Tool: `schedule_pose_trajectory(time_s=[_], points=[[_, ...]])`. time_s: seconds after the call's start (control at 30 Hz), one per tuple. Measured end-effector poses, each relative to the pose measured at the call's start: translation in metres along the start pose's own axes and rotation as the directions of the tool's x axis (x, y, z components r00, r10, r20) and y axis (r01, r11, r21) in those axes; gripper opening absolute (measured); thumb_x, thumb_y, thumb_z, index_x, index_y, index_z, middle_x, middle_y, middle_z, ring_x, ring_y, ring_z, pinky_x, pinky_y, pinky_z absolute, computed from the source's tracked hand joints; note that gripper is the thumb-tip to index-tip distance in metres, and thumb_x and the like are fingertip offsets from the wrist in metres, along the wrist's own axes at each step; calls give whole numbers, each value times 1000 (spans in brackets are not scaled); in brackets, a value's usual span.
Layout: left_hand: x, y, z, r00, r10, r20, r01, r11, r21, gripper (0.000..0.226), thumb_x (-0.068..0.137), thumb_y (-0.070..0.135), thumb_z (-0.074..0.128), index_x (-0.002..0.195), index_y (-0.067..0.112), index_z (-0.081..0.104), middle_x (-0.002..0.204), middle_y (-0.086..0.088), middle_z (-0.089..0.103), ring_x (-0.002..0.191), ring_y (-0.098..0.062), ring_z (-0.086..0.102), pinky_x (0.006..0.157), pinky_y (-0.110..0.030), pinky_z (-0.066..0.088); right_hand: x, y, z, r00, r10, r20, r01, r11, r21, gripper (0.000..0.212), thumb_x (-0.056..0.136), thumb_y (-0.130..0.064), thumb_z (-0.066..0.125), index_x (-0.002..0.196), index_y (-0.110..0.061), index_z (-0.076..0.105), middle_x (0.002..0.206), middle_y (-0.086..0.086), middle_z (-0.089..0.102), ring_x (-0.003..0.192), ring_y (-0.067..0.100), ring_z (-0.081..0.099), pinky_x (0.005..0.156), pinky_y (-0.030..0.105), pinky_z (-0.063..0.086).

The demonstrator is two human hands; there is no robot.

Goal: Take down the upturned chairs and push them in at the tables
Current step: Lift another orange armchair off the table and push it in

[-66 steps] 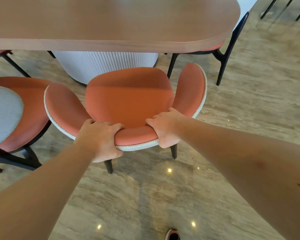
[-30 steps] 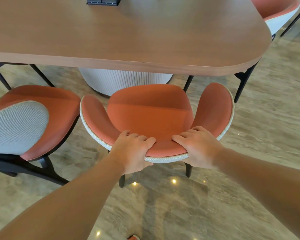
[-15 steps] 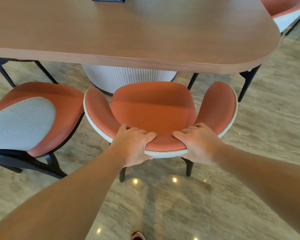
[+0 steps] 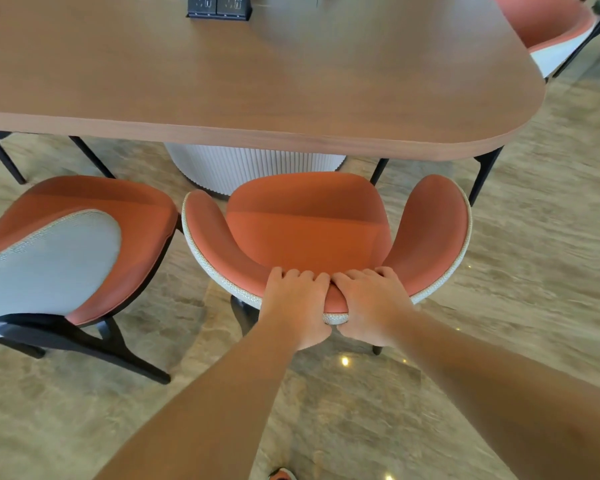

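An orange upholstered chair (image 4: 305, 223) with a pale woven rim stands upright on the floor, its seat front near the edge of the brown wooden table (image 4: 257, 81). My left hand (image 4: 293, 306) and my right hand (image 4: 373, 304) grip the top of its curved backrest side by side, fingers curled over the orange inner face and thumbs under the rim. The two hands nearly touch at the middle of the backrest. The chair's black legs are mostly hidden beneath it.
A second orange chair (image 4: 70, 244) with a grey back stands close on the left. A third chair (image 4: 551, 26) sits at the table's far right corner. A white ribbed pedestal (image 4: 253, 168) holds the table, a black socket box (image 4: 219, 6) on top. Marble floor (image 4: 534, 237) lies around.
Both hands have slid together toward the middle of the backrest. The chair sits closer to the table edge than 2.2 s ago, and the view has moved forward.
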State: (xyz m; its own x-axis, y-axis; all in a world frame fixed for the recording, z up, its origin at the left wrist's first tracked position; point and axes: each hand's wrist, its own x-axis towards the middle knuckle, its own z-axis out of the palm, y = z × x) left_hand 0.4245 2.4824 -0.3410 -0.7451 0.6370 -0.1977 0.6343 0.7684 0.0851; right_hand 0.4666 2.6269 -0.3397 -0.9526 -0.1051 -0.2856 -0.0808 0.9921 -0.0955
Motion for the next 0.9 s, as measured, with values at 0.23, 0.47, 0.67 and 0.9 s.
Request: schedule_pose_trajectory(time_s=[0.23, 0.47, 0.67, 0.9], points=[[-11, -23, -8, 994, -15, -108, -18, 954, -300, 63, 72, 76, 42, 114, 33, 61, 110, 20, 60, 112, -3, 50, 116, -44, 6, -10, 24, -23, 984, -30, 173, -12, 971, 238, 91, 66, -81, 39, 143, -33, 39, 150, -13, 36, 142, 10, 22, 119, 46, 2], [-12, -26, -14, 683, -721, -112, 529, 595, -605, 70, 87, 35, 63, 148, 27, 31, 159, 1, 18, 146, -16, 10, 116, -44, 7, -3, 76, -36, 710, 703, -42, -578, 616, 535, 72, 86, -33, 61, 149, -20, 31, 162, 7, 12, 148, 26, 11, 117, 53, 14], [5, 19, -15, 257, -910, 325, 376, -216, -901, 99, 82, 17, 68, 154, 24, 1, 161, 2, 7, 136, -28, 35, 106, -40, 38, 6, 61, -25, 493, 868, 54, -412, 178, 894, 95, 77, -15, 70, 155, -20, 14, 161, -1, 6, 144, 26, 25, 110, 44, 37], [11, 47, -20, 163, -622, 766, 67, -768, -637, 105, 66, 29, 88, 145, 37, 20, 93, 5, 44, 82, -26, 47, 65, -51, 56, -8, 38, -13, 348, 681, 644, -264, -588, 764, 84, 68, -28, 87, 134, -22, 35, 129, 3, 51, 106, 31, 55, 82, 52, 54]])
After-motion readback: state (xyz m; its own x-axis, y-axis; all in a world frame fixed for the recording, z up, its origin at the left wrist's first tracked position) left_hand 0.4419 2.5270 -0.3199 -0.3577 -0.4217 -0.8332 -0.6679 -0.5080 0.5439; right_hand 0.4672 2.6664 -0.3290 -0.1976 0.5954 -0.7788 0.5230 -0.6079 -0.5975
